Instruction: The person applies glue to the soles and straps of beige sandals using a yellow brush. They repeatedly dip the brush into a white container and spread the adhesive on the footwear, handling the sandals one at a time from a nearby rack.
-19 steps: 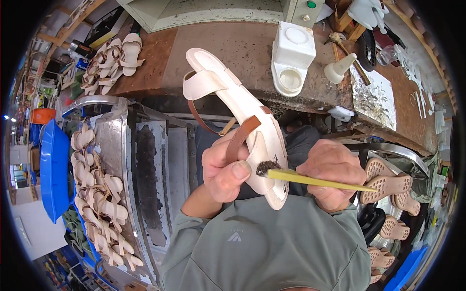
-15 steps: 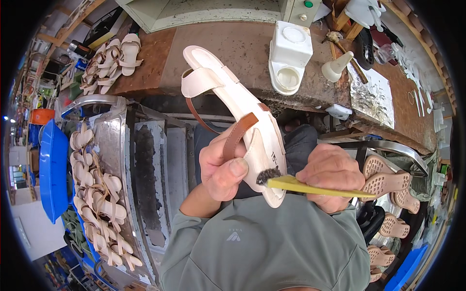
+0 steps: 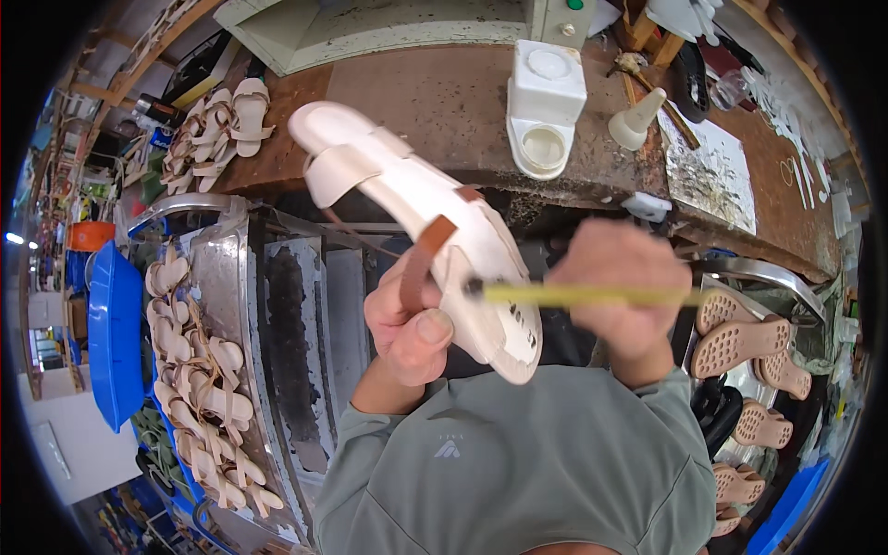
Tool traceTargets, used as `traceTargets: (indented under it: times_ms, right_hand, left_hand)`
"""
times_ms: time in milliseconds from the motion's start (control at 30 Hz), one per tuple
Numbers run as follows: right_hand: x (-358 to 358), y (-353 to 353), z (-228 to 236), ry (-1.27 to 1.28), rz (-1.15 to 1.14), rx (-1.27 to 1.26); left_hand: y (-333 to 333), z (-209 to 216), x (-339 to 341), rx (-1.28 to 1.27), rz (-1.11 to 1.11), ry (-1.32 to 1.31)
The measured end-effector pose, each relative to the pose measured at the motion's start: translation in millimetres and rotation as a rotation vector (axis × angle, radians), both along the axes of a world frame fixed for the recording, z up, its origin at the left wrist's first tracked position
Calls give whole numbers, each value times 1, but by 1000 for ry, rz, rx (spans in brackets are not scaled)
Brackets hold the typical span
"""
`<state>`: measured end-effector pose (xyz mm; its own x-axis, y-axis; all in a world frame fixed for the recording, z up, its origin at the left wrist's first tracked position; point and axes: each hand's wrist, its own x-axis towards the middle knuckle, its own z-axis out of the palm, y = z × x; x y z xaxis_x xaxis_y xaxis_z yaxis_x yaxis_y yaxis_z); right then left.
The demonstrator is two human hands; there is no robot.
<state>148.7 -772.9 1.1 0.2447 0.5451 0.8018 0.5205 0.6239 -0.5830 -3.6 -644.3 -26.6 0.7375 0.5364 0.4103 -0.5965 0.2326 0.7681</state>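
The cream sandal (image 3: 435, 199) is in the middle of the scene, lifted off the bench (image 3: 416, 83), toe pointing far left and heel near. The left hand (image 3: 407, 333) holds it around the heel side by the brown strap (image 3: 429, 248); the right hand (image 3: 620, 287), blurred, grips a yellow-handled brush (image 3: 532, 295), its dark tip over the heel end. Whether the bristles touch is too blurred to tell.

The sandal's straps are in place, and the brushing looks under way rather than finished; no coat shows clearly, so how much is covered cannot be told. More cream sandals (image 3: 208, 393) lie heaped on the left, and loose tan soles (image 3: 740, 347) lie on the right, apart from any uppers.
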Motion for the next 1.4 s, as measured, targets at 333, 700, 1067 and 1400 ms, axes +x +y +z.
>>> traceTargets:
  times_ms: [333,700,1067,1400]
  right_hand:
    - [-8,-22,9,-424,52,176]
    - [3,-7,27,489,64,-51]
    - [8,18,49,-68,153,-57]
    - [0,12,9,-335,178,359]
  left_hand:
    - [4,-11,-1,424,423,17]
    - [1,-8,-12,806,615,4]
    - [10,4,-15,992,561,-12]
    - [9,6,-8,860,610,7]
